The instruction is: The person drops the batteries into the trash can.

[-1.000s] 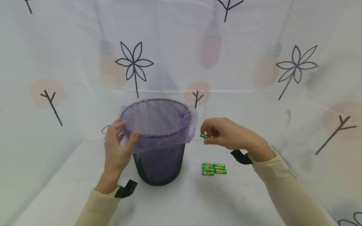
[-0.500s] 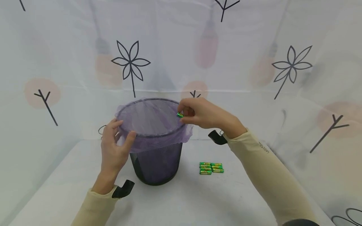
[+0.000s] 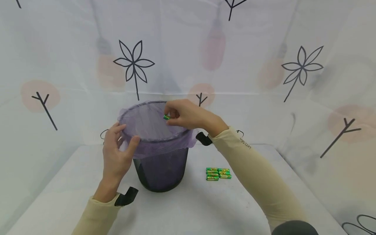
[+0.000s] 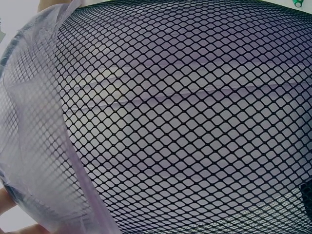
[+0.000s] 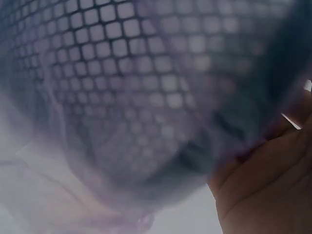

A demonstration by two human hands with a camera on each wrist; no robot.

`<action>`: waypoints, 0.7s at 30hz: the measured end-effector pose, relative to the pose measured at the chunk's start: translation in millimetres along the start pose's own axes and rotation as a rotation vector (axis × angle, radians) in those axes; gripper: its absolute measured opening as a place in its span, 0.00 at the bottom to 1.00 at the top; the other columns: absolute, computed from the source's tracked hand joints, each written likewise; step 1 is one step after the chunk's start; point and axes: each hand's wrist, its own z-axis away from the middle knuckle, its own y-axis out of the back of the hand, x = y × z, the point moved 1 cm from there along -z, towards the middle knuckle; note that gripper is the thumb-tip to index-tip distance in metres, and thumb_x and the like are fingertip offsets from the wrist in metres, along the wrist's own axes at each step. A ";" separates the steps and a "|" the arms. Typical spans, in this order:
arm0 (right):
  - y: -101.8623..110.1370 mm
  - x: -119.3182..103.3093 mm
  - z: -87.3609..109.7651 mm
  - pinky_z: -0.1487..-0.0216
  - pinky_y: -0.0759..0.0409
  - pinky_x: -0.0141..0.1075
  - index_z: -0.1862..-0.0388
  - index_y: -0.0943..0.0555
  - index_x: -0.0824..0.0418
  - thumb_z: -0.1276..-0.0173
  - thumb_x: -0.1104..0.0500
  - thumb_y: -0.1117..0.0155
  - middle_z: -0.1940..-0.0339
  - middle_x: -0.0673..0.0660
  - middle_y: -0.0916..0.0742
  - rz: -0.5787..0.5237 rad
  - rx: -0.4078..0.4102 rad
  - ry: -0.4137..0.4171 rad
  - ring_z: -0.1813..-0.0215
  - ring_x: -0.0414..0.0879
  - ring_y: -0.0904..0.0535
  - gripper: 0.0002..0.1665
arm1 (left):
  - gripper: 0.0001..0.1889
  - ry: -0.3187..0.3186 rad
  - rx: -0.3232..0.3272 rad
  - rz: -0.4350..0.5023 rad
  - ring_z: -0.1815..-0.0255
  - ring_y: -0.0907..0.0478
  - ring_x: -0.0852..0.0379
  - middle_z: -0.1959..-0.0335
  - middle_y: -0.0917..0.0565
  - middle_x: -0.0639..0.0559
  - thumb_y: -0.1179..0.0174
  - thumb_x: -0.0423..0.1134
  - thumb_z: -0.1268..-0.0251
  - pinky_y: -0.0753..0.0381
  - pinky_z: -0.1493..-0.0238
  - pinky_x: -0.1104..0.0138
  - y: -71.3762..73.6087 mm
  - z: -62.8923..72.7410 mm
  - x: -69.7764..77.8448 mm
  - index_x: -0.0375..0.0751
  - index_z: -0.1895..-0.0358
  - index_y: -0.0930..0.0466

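Batteries [image 3: 222, 173] are green and yellow, the liner [image 3: 160, 148] purple, the mesh bin [image 3: 163, 173] black, the white backdrop [image 3: 182, 42] black-flowered.

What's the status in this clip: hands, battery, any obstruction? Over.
Left hand holding bin at its rim. Right hand pinching one green battery over the bin's open top. Other batteries lie on table; nothing seen in the way.

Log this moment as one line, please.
left hand: gripping mesh bin rim | right hand: pinching green battery over bin opening | other batteries: on table
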 end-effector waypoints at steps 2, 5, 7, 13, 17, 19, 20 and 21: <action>-2.2 -0.9 -6.1 0.60 0.25 0.35 0.54 0.23 0.56 0.36 0.57 0.33 0.68 0.51 0.21 0.012 -0.019 -0.017 0.65 0.43 0.26 0.13 | 0.29 0.005 0.002 -0.001 0.35 0.34 0.43 0.33 0.35 0.41 0.34 0.37 0.45 0.28 0.39 0.49 0.5 -0.1 1.3 0.33 0.40 0.30; -6.7 1.2 -13.6 0.60 0.25 0.35 0.54 0.23 0.56 0.36 0.57 0.33 0.68 0.51 0.21 0.026 -0.039 -0.040 0.65 0.43 0.27 0.13 | 0.28 0.010 0.002 0.002 0.35 0.34 0.41 0.33 0.35 0.38 0.35 0.36 0.44 0.29 0.39 0.47 0.9 0.4 9.7 0.29 0.41 0.31; -10.1 3.6 -17.3 0.60 0.25 0.35 0.54 0.23 0.57 0.36 0.57 0.33 0.68 0.52 0.22 0.033 -0.049 -0.046 0.65 0.44 0.27 0.13 | 0.27 0.011 0.001 0.005 0.35 0.34 0.40 0.34 0.35 0.35 0.36 0.35 0.43 0.30 0.39 0.46 1.1 1.0 20.5 0.27 0.41 0.32; -20.8 7.5 -23.0 0.60 0.25 0.34 0.53 0.23 0.55 0.35 0.55 0.34 0.66 0.50 0.21 0.063 -0.058 -0.066 0.64 0.42 0.27 0.14 | 0.27 0.018 0.002 0.015 0.36 0.34 0.35 0.34 0.36 0.35 0.37 0.37 0.42 0.31 0.40 0.42 1.4 1.6 33.3 0.26 0.41 0.32; -24.9 6.7 -26.3 0.60 0.25 0.33 0.54 0.23 0.54 0.36 0.54 0.33 0.66 0.49 0.21 0.099 -0.045 -0.059 0.63 0.41 0.27 0.14 | 0.27 0.014 -0.001 0.004 0.35 0.34 0.39 0.34 0.35 0.37 0.35 0.36 0.43 0.30 0.39 0.45 0.6 0.4 20.4 0.28 0.41 0.31; -25.9 5.9 -28.5 0.59 0.26 0.34 0.54 0.23 0.55 0.36 0.54 0.33 0.66 0.50 0.21 0.097 -0.043 -0.051 0.63 0.42 0.27 0.13 | 0.28 0.011 0.000 -0.001 0.35 0.34 0.41 0.33 0.35 0.38 0.35 0.36 0.44 0.29 0.39 0.47 0.2 -0.1 12.7 0.30 0.41 0.31; -26.4 5.8 -29.6 0.59 0.26 0.34 0.54 0.23 0.56 0.36 0.55 0.33 0.66 0.50 0.21 0.098 -0.044 -0.050 0.63 0.42 0.27 0.13 | 0.28 0.013 0.001 -0.001 0.35 0.34 0.41 0.33 0.35 0.38 0.35 0.35 0.44 0.29 0.39 0.47 0.1 -0.3 11.3 0.30 0.41 0.31; -26.9 5.9 -30.5 0.59 0.26 0.34 0.54 0.23 0.56 0.36 0.55 0.33 0.66 0.50 0.22 0.101 -0.047 -0.048 0.63 0.42 0.27 0.13 | 0.27 0.013 0.001 0.001 0.35 0.34 0.41 0.34 0.35 0.38 0.35 0.35 0.44 0.29 0.39 0.47 0.0 -0.2 12.5 0.30 0.41 0.31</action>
